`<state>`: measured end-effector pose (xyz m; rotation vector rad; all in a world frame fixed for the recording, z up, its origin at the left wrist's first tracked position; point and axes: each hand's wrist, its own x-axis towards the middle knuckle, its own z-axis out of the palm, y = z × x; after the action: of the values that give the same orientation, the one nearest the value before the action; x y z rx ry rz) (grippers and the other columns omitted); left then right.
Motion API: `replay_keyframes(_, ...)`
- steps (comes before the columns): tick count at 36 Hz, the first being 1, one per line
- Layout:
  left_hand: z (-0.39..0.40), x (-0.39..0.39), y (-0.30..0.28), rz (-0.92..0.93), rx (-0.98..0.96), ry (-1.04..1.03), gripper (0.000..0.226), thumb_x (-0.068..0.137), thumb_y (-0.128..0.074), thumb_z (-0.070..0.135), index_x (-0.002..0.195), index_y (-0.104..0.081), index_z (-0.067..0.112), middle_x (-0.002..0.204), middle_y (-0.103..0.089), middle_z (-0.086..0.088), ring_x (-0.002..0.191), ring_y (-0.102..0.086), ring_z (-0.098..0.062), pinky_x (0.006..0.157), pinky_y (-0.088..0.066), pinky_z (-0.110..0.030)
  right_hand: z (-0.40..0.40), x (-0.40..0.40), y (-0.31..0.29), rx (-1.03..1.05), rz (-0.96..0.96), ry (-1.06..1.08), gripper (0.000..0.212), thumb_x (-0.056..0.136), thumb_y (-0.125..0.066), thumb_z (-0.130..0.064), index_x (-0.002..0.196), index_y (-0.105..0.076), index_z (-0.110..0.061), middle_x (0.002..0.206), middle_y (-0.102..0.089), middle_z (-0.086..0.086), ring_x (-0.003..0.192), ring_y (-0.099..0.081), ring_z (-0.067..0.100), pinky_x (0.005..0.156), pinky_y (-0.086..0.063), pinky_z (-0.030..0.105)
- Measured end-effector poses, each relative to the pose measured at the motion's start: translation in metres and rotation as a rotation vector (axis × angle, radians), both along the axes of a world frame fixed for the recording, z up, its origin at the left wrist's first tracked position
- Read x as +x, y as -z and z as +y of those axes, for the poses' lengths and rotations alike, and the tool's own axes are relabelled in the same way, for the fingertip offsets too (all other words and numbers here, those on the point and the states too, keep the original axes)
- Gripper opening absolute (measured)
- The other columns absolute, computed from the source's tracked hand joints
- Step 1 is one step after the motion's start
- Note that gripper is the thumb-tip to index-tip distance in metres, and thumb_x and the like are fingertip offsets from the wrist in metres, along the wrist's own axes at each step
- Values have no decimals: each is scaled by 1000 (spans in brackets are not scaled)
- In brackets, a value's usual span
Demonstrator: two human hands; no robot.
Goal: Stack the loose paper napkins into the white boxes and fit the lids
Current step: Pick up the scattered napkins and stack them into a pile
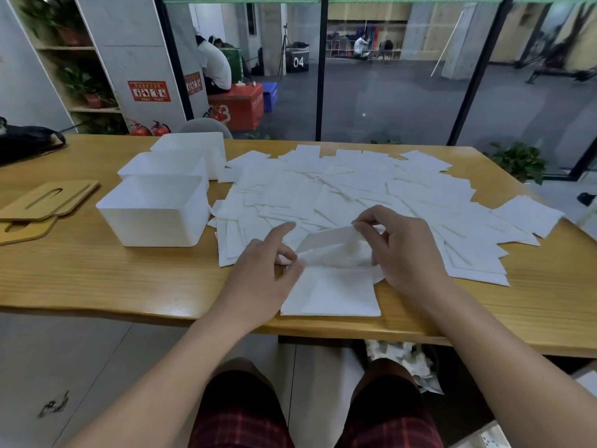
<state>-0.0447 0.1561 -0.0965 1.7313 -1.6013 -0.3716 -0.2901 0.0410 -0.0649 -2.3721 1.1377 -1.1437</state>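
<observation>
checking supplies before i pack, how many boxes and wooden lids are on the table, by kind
white boxes: 3, nearest, middle, farthest
wooden lids: 2, upper, lower, overlapping
total: 5
loose napkins: too many and overlapped to count

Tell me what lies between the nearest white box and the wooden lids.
Only bare table shows in the head view between the nearest white box and the wooden lids.

bare table (129, 273) before the boxes (155, 211); napkins (355, 189) crowd the right.
</observation>
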Motion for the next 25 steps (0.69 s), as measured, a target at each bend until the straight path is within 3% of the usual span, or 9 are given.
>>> replay_keyframes(2,-3,1,-6,56,-11,29,53,112,-53,45,160,-34,58,117,-62,39,120,-54,10,89,-41,-2,10,0,1,-8,-44,4,8,109,-65,-29,105,-72,-31,70,-70,-20,68,-72,3,58,-53,32)
replay_keyframes(4,-8,0,-13,196,-15,42,40,115,-43,41,152,-50,55,113,-69,34,116,-58,12,89,-41,-2,19,1,3,-31,-52,-10,7,108,-67,-27,106,-74,-28,81,-74,-17,79,-73,5,68,-59,36)
replay_keyframes(6,-12,-2,-19,350,-30,36,37,116,-38,40,133,-70,45,111,-76,26,110,-67,5,91,-49,-19,29,2,7,-65,-39,-24,7,107,-70,-25,107,-76,-25,91,-76,-17,86,-72,6,76,-60,36)
replay_keyframes(8,-15,-5,-22,407,-56,27,40,115,-39,44,121,-77,37,112,-79,21,106,-73,-2,86,-51,-30,38,3,12,-74,-52,-29,8,105,-73,-22,110,-79,-23,97,-77,-18,91,-72,4,75,-57,26)
replay_keyframes(11,-14,-7,-24,370,-71,42,51,104,-43,71,121,-77,37,116,-76,27,111,-69,5,91,-49,-25,47,3,19,-18,-113,-34,14,103,-76,-19,115,-81,-21,106,-79,-19,98,-73,0,73,-48,9)
replay_keyframes(14,-15,-7,-20,238,-44,77,49,103,-48,78,122,-76,43,122,-72,33,119,-61,13,95,-46,-24,51,2,22,10,-169,-52,14,102,-76,-17,114,-82,-20,117,-79,-18,104,-73,-2,75,-45,4)
replay_keyframes(18,-21,-11,-19,54,73,90,57,106,-42,77,148,-59,43,142,-65,25,126,-56,6,104,-46,-27,53,3,22,-24,-234,-120,11,103,-75,-15,110,-83,-19,129,-76,-17,118,-72,3,92,-53,13)
replay_keyframes(21,-25,-12,-24,136,120,138,60,106,-39,79,156,-48,48,149,-62,19,119,-56,10,96,-44,-19,55,4,21,-92,-274,-173,14,102,-75,-9,112,-82,-16,131,-76,-14,126,-70,6,107,-54,26)
replay_keyframes(25,-28,-13,-32,305,116,184,53,104,-50,72,151,-51,50,128,-74,18,115,-70,-3,102,-58,-45,55,5,19,-144,-324,-184,16,102,-76,-5,112,-82,-15,132,-76,-13,128,-70,8,109,-53,27)
